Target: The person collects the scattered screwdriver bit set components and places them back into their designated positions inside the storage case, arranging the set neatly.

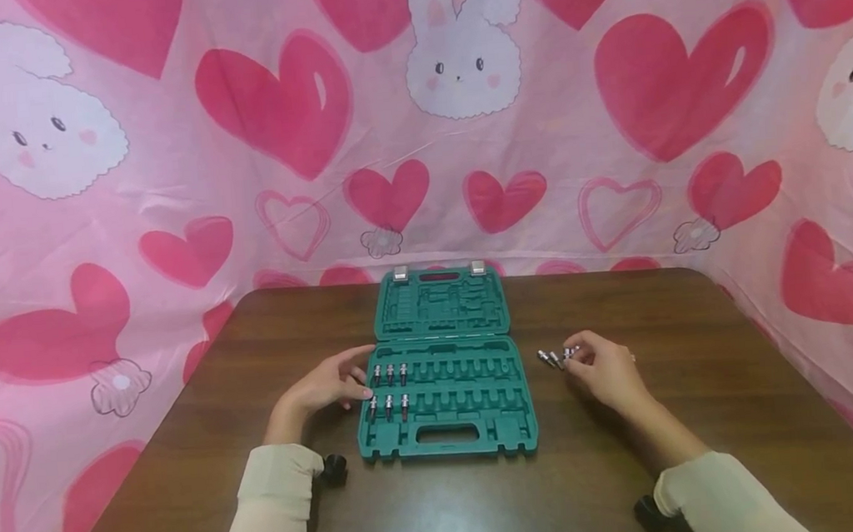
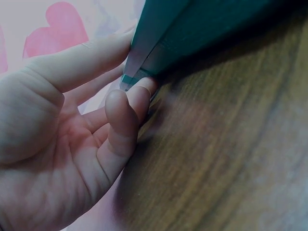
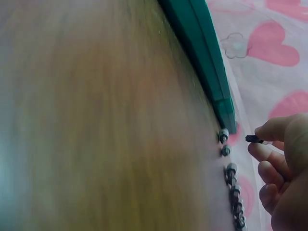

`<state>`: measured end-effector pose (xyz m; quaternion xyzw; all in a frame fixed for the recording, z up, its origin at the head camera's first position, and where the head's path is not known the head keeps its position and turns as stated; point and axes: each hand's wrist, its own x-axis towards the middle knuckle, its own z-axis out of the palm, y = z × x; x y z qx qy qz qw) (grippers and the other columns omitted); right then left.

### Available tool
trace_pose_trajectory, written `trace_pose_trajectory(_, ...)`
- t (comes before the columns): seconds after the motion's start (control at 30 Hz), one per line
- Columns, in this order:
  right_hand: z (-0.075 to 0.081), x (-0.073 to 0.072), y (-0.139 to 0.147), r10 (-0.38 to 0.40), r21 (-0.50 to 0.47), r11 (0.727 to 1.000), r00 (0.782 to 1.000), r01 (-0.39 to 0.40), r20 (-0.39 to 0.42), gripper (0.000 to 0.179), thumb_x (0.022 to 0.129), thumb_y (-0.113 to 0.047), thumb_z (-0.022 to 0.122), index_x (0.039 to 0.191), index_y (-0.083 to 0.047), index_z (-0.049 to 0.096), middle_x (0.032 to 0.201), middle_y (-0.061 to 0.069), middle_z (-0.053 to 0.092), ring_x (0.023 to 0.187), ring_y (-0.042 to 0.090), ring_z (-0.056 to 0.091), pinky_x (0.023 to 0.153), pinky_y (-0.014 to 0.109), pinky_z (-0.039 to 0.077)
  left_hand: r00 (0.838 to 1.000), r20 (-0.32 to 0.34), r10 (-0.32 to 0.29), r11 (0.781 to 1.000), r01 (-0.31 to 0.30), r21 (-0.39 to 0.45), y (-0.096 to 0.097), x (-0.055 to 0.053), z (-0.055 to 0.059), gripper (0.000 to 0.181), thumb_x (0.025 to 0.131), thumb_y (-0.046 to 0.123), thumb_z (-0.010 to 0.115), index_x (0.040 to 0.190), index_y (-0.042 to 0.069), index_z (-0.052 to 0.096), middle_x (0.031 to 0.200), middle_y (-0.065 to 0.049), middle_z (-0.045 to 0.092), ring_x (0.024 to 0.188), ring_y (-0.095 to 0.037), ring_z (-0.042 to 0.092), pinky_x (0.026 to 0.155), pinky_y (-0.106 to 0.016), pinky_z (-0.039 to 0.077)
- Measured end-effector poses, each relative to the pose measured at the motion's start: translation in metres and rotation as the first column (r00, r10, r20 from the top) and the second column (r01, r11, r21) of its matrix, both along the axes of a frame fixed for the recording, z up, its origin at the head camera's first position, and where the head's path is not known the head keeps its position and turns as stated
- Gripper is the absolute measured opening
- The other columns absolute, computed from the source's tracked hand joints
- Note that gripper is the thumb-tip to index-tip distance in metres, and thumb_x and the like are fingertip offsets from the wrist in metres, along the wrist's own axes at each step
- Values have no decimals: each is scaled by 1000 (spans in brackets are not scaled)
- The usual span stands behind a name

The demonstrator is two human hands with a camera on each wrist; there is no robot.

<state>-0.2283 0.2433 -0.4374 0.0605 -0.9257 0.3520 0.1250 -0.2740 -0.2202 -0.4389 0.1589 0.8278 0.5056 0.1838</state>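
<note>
A green socket case (image 1: 448, 445) lies open on the table, its molded lid (image 1: 440, 302) laid back behind it. Two short rows of silver bit sockets (image 1: 390, 375) stand in the slots at its left; the slots to their right are vacant. My left hand (image 1: 325, 385) holds the case's left edge, thumb along the rim and other fingers bent against the side. Right of the case, my right hand (image 1: 606, 373) pinches a bit socket (image 3: 253, 139) between thumb and index finger, dark tip outward. Several loose bit sockets (image 3: 231, 169) lie on the table beside that hand.
The brown wooden table (image 1: 623, 468) reaches in front of and around the case. A pink curtain (image 1: 566, 130) with hearts and rabbits hangs behind and at both sides. Two metal latches (image 1: 400, 274) stick up from the lid's far edge.
</note>
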Motion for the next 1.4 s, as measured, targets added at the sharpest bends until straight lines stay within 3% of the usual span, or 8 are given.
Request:
trace_pose_trajectory(0.13,0,-1,-7,14,-14,1000,1000,-14,-3,18,86,-9,73,102,-8,65,79,0,66,75,21,59,78,46,34,1000,2,-3,1000,3,6,0,-1,-1,79,84,14,77,151,16,36,98,-13,62,86,-28,58,65,-38,54)
trace_pose_trajectory(0.3,0,-4,-17,36,-29,999,999,-37,-28,17,86,-8,73,101,-7,66,78,-1,66,71,19,57,66,37,44,1000,6,-1,1000,1,5,1,0,-1,80,83,15,77,151,16,36,97,-14,61,85,-28,58,65,-38,54)
trace_pose_trajectory(0.4,-1,-7,-22,47,-42,998,997,-50,-60,17,84,-7,75,99,-8,67,75,-1,65,70,19,57,82,49,42,1000,2,-6,1000,6,7,0,-1,-1,80,83,15,77,151,16,36,97,-14,61,85,-28,58,65,-38,54)
trace_pose_trajectory(0.53,-2,-10,-29,64,-54,996,994,-69,-93,17,83,-6,76,97,-7,67,73,-2,64,68,19,57,87,55,38,1000,1,-8,1000,8,10,0,-1,-1,80,83,15,77,151,16,35,97,-14,61,86,-28,58,65,-38,54)
trace_pose_trajectory(0.63,-1,-11,-34,70,-50,996,993,-75,-95,17,83,-7,75,98,-7,68,74,-2,64,68,18,56,69,42,46,1000,2,-4,1000,4,6,0,0,-1,80,84,15,77,151,17,35,98,-14,61,86,-28,58,66,-38,54)
trace_pose_trajectory(0.7,0,-12,-37,74,-46,996,993,-79,-94,18,83,-8,75,99,-7,68,75,-3,64,69,18,57,65,38,47,1000,5,-1,1000,1,7,1,0,-1,80,83,15,77,151,17,36,98,-14,61,86,-28,57,66,-38,54)
trace_pose_trajectory(1.1,4,-17,-50,79,-35,996,997,-80,-7,19,87,-11,72,105,-7,67,79,-1,64,73,21,56,67,37,47,1000,10,1,1000,-1,3,0,0,-1,80,83,16,77,151,18,36,98,-14,61,87,-28,58,66,-38,54)
trace_pose_trajectory(1.4,3,-20,-63,88,-60,994,996,-89,-18,18,86,-11,74,103,-9,67,78,-2,65,72,18,59,68,37,48,1000,5,4,1000,-4,-3,0,0,0,80,83,17,78,151,18,36,98,-14,61,86,-28,58,66,-38,54)
